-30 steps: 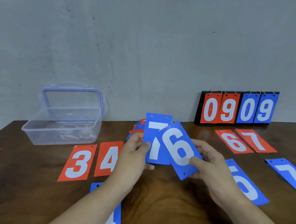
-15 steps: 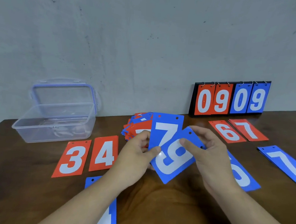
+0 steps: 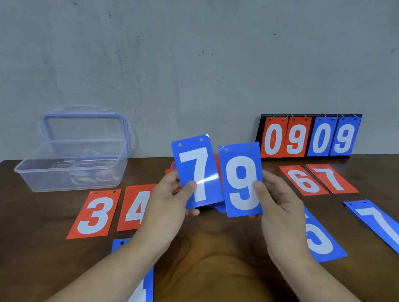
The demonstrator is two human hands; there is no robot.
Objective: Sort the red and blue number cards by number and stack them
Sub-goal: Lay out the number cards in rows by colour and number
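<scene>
chief: left side of the surface (image 3: pixel 207 261) first.
inspector: clear plastic box (image 3: pixel 70 162), lid up, at ten o'clock from the hands. red 3 card (image 3: pixel 93 213) and red 4 card (image 3: pixel 134 208) lie flat side by side at eight o'clock. blue 4 card (image 3: pixel 138 298) at six o'clock, partly under the left forearm.
chief: left hand?
inspector: left hand (image 3: pixel 169 201) is raised off the surface. thumb on the face, fingers curled behind the blue 7 card (image 3: pixel 196 172), which is upright and leans toward eleven o'clock.
chief: right hand?
inspector: right hand (image 3: pixel 280 207) grips the blue 9 card (image 3: pixel 239 179), thumb on its right edge, fingers behind. the card is upright, just beside the 7, and overlaps it low down.
chief: further right?
inspector: a blue card (image 3: pixel 321 243) lies flat, partly under the right wrist; numeral not fully legible. red 6 card (image 3: pixel 303 180) and red 7 card (image 3: pixel 331 179) touch at two o'clock. blue 7 stack (image 3: pixel 383 227) at three o'clock. scoreboard (image 3: pixel 309 137) reading 0909 stands against the wall at one o'clock.
</scene>
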